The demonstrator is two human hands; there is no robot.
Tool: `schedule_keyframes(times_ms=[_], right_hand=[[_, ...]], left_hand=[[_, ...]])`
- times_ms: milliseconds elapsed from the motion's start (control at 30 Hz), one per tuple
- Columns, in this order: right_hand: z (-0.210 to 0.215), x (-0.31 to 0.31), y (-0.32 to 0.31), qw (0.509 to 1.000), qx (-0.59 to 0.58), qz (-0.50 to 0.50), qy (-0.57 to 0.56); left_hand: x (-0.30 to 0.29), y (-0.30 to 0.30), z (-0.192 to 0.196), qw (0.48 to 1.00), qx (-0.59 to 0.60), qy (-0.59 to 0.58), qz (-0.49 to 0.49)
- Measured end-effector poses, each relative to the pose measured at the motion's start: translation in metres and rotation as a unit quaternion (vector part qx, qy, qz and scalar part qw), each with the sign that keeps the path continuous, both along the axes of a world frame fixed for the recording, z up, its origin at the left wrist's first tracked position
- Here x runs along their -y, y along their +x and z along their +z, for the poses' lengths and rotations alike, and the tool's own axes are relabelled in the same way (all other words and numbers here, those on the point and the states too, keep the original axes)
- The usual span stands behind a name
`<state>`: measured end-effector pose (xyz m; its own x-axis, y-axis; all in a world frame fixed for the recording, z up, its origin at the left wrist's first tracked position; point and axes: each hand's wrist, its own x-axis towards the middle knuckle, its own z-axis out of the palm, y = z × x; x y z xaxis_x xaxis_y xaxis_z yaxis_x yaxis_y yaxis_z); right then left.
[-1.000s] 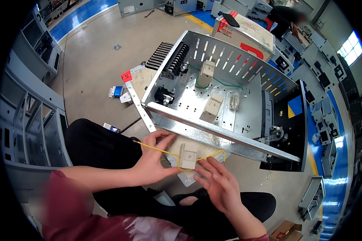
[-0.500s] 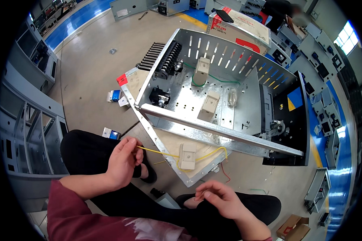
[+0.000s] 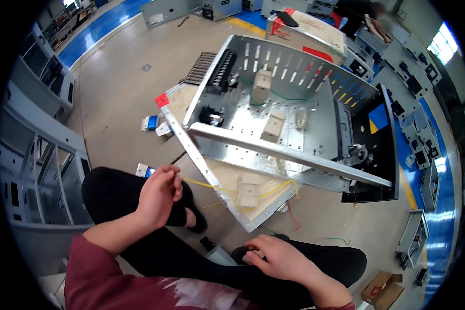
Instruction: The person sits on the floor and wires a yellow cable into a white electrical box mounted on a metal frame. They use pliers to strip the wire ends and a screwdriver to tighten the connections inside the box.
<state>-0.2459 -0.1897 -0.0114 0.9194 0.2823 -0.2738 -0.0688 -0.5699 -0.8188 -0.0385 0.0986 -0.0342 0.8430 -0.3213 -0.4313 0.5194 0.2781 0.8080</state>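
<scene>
Left hand (image 3: 157,196) pinched tight on the yellow wire (image 3: 212,186), which runs rightward to the beige block (image 3: 247,190) on the panel edge w/ slack past it. Risk: a hard tug could yank it off the block or snag the metal enclosure (image 3: 294,150). Right hand (image 3: 279,256) rests half-curled on knee, holding nothing, well apart from wire.
</scene>
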Motion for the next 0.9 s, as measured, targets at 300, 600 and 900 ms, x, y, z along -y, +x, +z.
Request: schedule_keyframes(times_ms=[300,600,900], right_hand=[[-0.001,-0.008,-0.012,0.999,-0.023,0.013,-0.019],[-0.004,-0.015,-0.025,0.999,-0.038,-0.019,-0.031],[-0.007,-0.023,-0.03,0.998,-0.043,-0.034,-0.028]], left_hand=[[-0.006,0.018,0.019,0.977,0.107,0.149,-0.105],[-0.011,0.019,0.044,0.737,0.489,0.387,-0.26],[-0.018,0.018,0.04,0.779,0.424,0.377,-0.266]])
